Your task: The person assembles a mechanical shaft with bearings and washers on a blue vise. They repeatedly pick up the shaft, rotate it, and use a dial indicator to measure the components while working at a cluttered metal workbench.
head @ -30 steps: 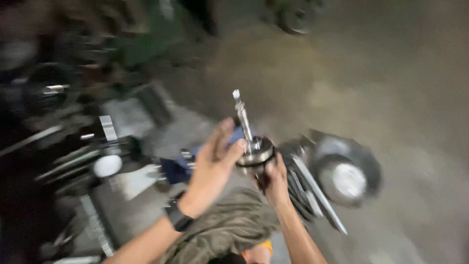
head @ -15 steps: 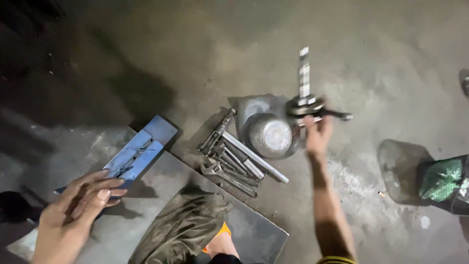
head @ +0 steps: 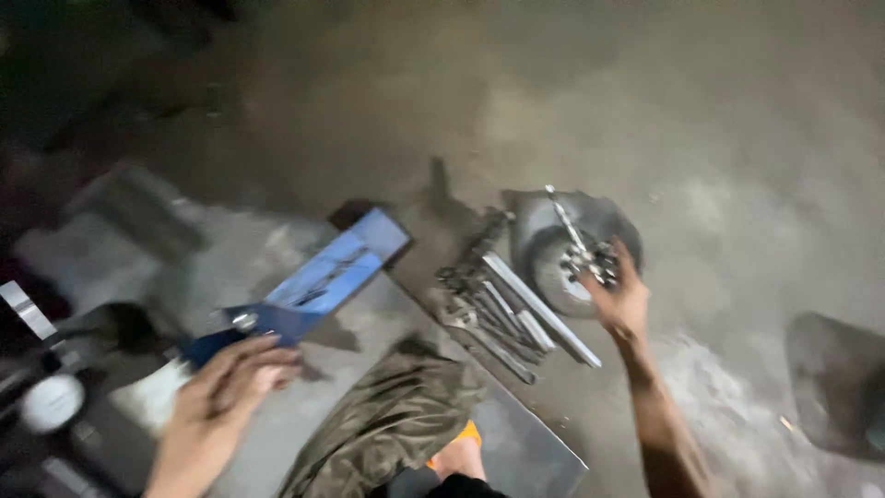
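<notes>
Fingers of the right hand (head: 619, 300) curl tightly around a metal shaft part (head: 583, 249), right of centre over a round metal bowl (head: 553, 242). Left hand (head: 221, 397), lower left, has loosely spread fingers touching a blue tray (head: 323, 281). Wrenches (head: 502, 318) lie between; bare concrete floor (head: 737, 138) fills the upper right.

Motion blur smears the shafted metal part (head: 583, 251) (details unreadable) and dark left-edge clutter (head: 55, 397).

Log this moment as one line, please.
right hand: grips metal shaft part over round metal housing | left hand: open, near blue tray
</notes>
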